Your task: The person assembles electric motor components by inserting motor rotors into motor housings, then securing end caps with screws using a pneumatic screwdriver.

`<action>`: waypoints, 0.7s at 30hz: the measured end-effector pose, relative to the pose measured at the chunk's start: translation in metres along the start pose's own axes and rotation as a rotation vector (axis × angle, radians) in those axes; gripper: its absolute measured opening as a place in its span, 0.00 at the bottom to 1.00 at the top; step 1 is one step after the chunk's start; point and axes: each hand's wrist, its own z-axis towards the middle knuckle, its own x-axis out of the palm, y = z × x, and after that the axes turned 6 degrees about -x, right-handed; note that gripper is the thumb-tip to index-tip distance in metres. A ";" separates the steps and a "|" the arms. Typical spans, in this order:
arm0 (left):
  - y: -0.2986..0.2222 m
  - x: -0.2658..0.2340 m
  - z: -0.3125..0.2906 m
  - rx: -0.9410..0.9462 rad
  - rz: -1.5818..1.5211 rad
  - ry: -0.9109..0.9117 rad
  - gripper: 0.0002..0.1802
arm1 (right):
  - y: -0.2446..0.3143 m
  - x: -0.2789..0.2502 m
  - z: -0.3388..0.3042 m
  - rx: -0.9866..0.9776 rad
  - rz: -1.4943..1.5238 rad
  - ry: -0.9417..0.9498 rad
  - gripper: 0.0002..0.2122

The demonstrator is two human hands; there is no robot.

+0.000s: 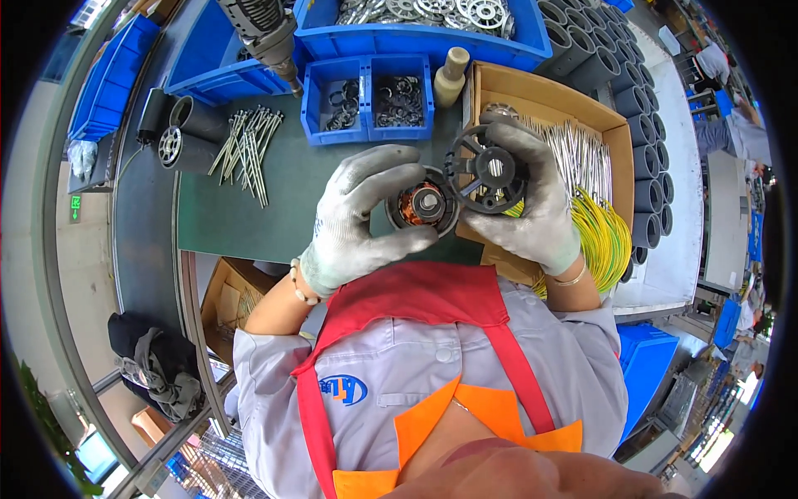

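Note:
In front of my chest, my left hand [356, 212] in a grey-white work glove grips a dark cylindrical motor [428, 206], its open end facing up. Copper windings and a central shaft show inside. My gloved right hand [544, 208] holds a black round end cover [485, 185] with spokes and a central hub, fingers over its far rim and thumb at the near side. The cover is tilted and sits right beside the motor's rim; whether the two touch, I cannot tell.
Long bolts [252, 145] lie on the green mat near grey tubes [189, 150]. A power driver [264, 37] hangs above small blue bins [367, 137]. At right are a cardboard box [549, 83] of metal rods, yellow-green wires [605, 241] and stacked grey tubes [644, 166].

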 end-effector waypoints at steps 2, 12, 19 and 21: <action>0.006 0.005 0.000 0.003 -0.083 -0.030 0.28 | 0.008 0.003 0.003 -0.003 -0.014 0.021 0.39; 0.011 0.006 -0.005 -0.159 -0.282 0.098 0.34 | 0.019 0.004 0.005 -0.021 0.003 -0.020 0.41; 0.019 0.014 -0.003 -0.161 -0.495 -0.039 0.59 | 0.022 0.022 0.026 -0.144 0.170 0.086 0.38; 0.026 0.018 -0.006 -0.069 -0.593 -0.083 0.47 | 0.018 0.023 0.025 -0.191 -0.131 0.184 0.37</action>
